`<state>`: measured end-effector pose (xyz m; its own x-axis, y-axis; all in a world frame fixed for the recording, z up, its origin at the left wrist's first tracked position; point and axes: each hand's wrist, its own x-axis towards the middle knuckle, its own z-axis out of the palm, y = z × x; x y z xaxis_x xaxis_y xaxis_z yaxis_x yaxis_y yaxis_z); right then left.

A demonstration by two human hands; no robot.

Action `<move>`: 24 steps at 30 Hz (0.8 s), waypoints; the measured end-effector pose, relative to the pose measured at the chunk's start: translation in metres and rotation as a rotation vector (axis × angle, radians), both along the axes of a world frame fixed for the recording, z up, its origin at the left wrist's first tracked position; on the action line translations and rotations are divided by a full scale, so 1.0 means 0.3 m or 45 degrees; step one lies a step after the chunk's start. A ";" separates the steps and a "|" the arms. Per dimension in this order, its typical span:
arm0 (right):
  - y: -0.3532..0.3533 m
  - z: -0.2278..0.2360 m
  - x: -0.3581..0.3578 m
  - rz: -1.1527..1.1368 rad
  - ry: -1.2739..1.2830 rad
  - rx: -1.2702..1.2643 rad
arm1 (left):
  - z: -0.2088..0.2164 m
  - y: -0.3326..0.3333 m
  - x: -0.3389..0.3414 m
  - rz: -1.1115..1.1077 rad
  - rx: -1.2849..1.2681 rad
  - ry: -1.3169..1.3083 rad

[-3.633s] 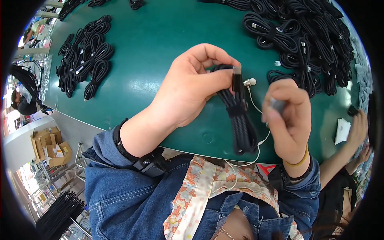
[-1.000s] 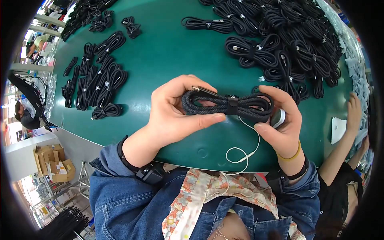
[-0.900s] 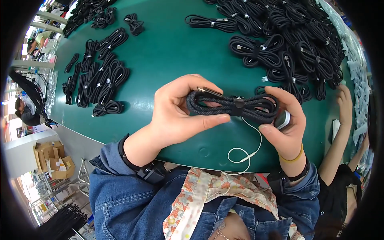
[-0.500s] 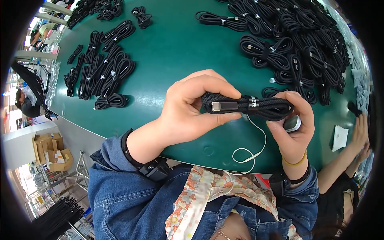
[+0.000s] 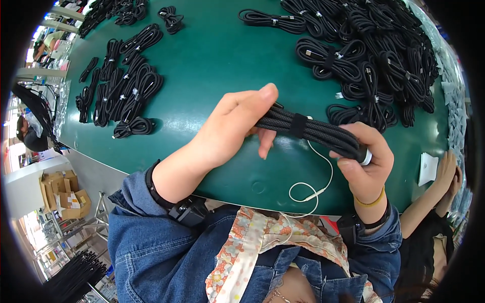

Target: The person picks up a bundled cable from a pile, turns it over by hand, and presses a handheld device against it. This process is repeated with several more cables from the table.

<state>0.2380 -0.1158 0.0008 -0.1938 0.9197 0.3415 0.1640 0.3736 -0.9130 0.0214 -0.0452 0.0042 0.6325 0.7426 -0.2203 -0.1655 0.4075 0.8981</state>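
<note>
A coiled bundle of black braided cable (image 5: 326, 137) is held slantwise between my two hands above the table, its black strap (image 5: 298, 125) facing up. My left hand (image 5: 222, 129) closes on the bundle's left end, thumb raised along the far side and fingertips showing below. At the right end, my right hand (image 5: 371, 164) pinches the coils between thumb and fingers. A small rounded silver-white object (image 5: 366, 157) shows in that same palm; its kind is hidden. From behind the bundle a thin white cord (image 5: 331, 174) loops down toward my apron.
On the green table (image 5: 212, 60) lie a large heap of black cable bundles (image 5: 389, 50) at the right and a smaller group (image 5: 124, 93) at the left. Another person's hands (image 5: 447, 174) are at the right edge beside a white card (image 5: 428, 169). Cardboard boxes (image 5: 65, 194) stand lower left.
The bundle has turned over and tilted down to the right: its metal connector and printed strap side no longer show. My left thumb has moved up and away from its fingers.
</note>
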 end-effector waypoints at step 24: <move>0.040 0.050 0.014 -0.098 1.040 -0.719 | -0.036 0.266 -0.288 0.725 1.254 2.128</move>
